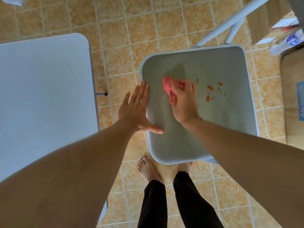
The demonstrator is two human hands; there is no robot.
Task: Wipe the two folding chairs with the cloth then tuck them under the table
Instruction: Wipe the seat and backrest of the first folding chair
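Observation:
A grey folding chair seat (213, 66) stands in front of me, its white frame legs (233, 22) reaching back to the upper right. Orange stains (208, 97) are spattered on the right half of the seat. My right hand (183, 101) grips a crumpled pink cloth (167, 87) and presses it on the seat's middle, left of the stains. My left hand (136, 109) lies flat with straight fingers on the seat's left edge, thumb on the seat. A second pale grey flat surface (44, 89) fills the left; I cannot tell whether it is the table or the other chair.
Tan floor tiles (128, 30) surround the chair. Cardboard boxes (292, 99) stand at the right, with a plastic bottle (289, 41) beside them. My bare feet (148, 168) stand at the seat's near edge. A thin metal rod (102, 94) sticks out under the left surface.

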